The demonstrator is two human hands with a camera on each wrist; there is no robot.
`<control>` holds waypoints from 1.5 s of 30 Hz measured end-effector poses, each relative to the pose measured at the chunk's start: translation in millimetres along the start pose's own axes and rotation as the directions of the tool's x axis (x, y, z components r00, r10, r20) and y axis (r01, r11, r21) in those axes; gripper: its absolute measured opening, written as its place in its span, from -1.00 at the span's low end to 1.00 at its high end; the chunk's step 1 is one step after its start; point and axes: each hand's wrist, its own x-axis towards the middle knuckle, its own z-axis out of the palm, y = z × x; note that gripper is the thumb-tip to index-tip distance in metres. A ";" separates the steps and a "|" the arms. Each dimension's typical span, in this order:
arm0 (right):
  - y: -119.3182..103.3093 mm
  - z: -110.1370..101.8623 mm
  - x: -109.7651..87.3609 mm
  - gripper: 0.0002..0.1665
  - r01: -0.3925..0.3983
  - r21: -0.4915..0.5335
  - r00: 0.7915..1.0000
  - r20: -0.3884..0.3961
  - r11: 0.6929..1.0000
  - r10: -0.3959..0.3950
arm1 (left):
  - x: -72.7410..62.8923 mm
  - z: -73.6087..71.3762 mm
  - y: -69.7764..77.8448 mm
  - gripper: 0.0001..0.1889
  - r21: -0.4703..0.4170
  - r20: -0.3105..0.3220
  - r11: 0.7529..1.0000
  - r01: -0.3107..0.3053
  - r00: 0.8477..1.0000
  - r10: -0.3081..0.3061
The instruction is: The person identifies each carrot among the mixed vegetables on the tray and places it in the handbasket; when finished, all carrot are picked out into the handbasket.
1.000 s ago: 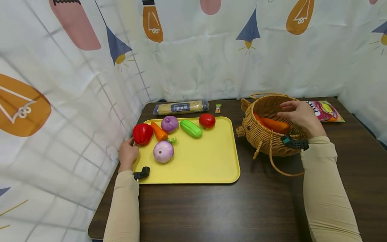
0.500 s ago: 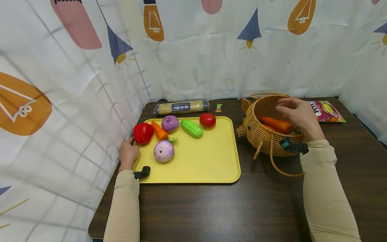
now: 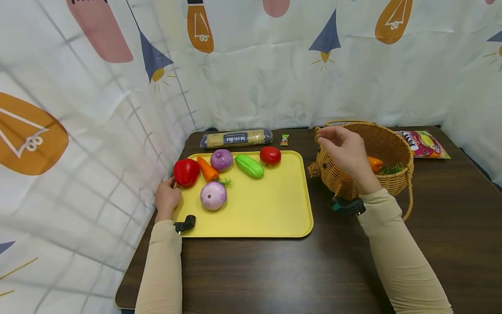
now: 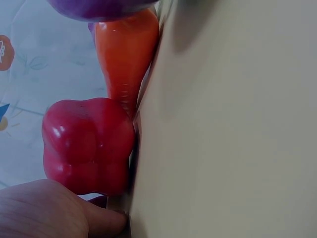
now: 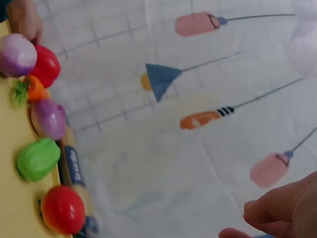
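Observation:
On the left of the yellow tray (image 3: pixel 266 209), my left hand (image 3: pixel 166 198) grips the tray's edge, its thumb on the rim beside a red bell pepper (image 3: pixel 186 172). An orange carrot (image 3: pixel 208 169), two purple onions, the nearer onion (image 3: pixel 213 196) and the farther onion (image 3: pixel 222 160), a green cucumber (image 3: pixel 249 166) and a red tomato (image 3: pixel 270 155) also lie on the tray. My right hand (image 3: pixel 345 150) is over the left side of a wicker basket (image 3: pixel 392 144), fingers loosely bent and holding nothing. Inside the basket an orange carrot (image 3: pixel 375 164) with green leaves shows; the hand hides part of the basket.
A pack of pasta (image 3: pixel 237 138) and a small green packet (image 3: pixel 284 140) lie behind the tray. Behind the basket's right side is a colourful snack bag (image 3: pixel 425 144). A patterned curtain (image 3: pixel 255 78) hangs along the back and left of the dark table (image 3: pixel 282 274).
The carrot by my right hand has settled lower in the basket. That hand has then moved left, and the basket's opening shows turned more to the right. My left hand stays put.

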 end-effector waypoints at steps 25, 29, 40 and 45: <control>-35.8 197.8 1.2 -0.65 -0.083 0.207 0.931 0.366 0.975 0.002 | -2.3 3.3 0.6 -0.43 -0.003 0.023 1.000 0.019 1.000 -0.019; -40.3 216.2 4.7 -0.63 -0.071 0.176 0.930 0.367 0.982 0.002 | -1.6 0.6 2.1 -0.43 -0.002 0.019 1.000 0.022 1.000 -0.022; -44.9 247.5 7.7 -0.66 -0.082 0.120 0.944 0.327 0.989 0.039 | -2.6 -1.0 2.8 -0.43 -0.004 0.012 1.000 -0.003 1.000 0.003; -41.1 257.4 8.4 -0.55 -0.120 0.166 0.949 0.310 0.979 0.064 | -2.6 -2.3 2.5 -0.44 0.004 0.010 1.000 -0.012 1.000 0.012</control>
